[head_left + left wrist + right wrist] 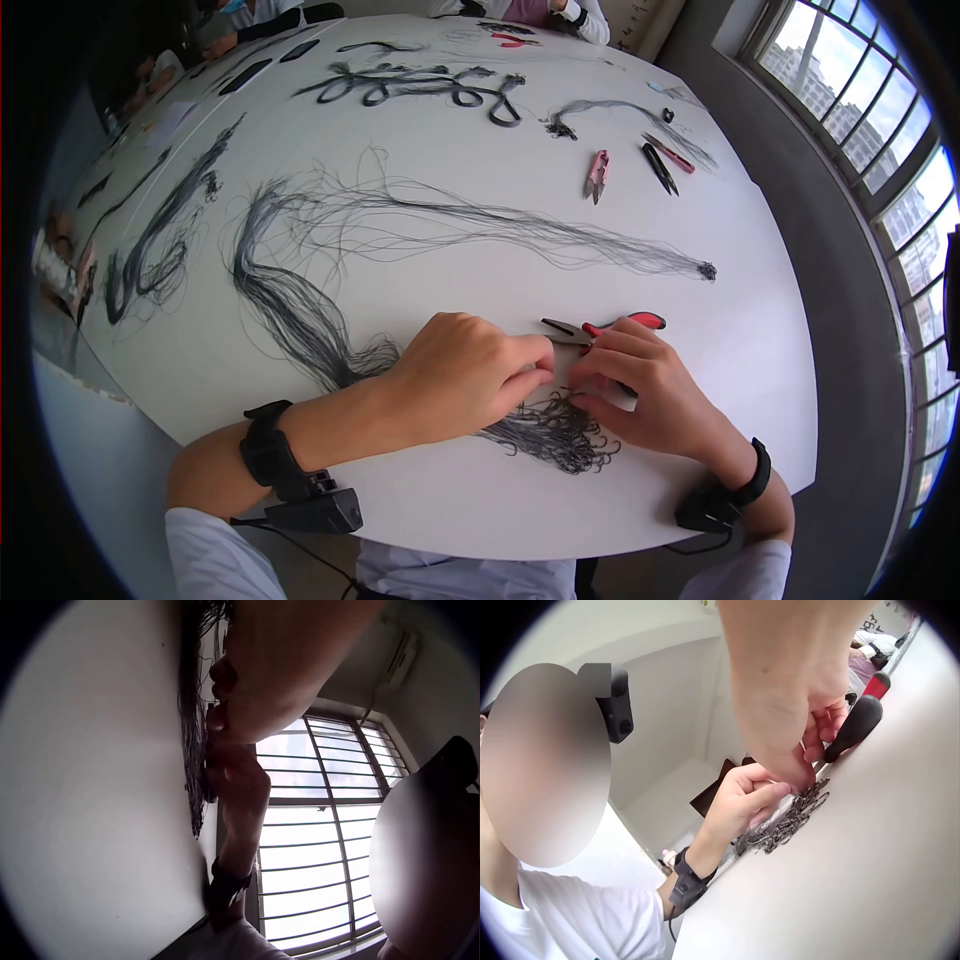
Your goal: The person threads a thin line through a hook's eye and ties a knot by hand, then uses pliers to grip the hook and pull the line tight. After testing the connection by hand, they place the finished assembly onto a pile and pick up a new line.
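A long bundle of thin dark strands (290,300) runs under my left hand (465,365) and comes out as a tangle of small hooked ends (575,440). My left thumb and index finger pinch together above the tangle; the strand between them is too fine to make out clearly. My right hand (645,385) curls its fingers over pliers (568,332) with red and black handles, the metal nose pointing left. In the right wrist view a black and red handle (857,726) sticks out beside those fingers. My right thumb is right at the hooked ends, close to the left fingertips.
Beyond the hands, thinner strands (480,215) stretch to a dark knot (707,270). Pink snips (597,177) and black snips (660,168) lie at the back right. Looped bundles (420,88) and another bundle (165,230) lie farther off. People sit across the white table (450,520).
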A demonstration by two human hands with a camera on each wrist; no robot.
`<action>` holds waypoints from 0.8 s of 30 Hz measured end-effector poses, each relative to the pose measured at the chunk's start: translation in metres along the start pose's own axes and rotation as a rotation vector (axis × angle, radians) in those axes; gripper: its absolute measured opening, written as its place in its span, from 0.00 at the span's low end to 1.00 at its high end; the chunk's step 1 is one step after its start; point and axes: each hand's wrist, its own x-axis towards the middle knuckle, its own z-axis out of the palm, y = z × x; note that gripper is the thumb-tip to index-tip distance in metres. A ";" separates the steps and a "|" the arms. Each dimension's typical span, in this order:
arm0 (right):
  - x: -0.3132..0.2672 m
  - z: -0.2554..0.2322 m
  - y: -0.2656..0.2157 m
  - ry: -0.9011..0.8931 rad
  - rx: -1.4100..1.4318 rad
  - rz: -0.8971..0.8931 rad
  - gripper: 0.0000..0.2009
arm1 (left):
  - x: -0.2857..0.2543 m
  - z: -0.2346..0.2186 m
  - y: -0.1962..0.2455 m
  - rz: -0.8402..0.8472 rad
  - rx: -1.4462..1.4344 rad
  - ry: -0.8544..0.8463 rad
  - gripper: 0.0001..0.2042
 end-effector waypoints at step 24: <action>-0.002 0.001 0.003 0.058 0.036 -0.044 0.08 | 0.003 0.000 0.005 0.019 -0.155 0.094 0.03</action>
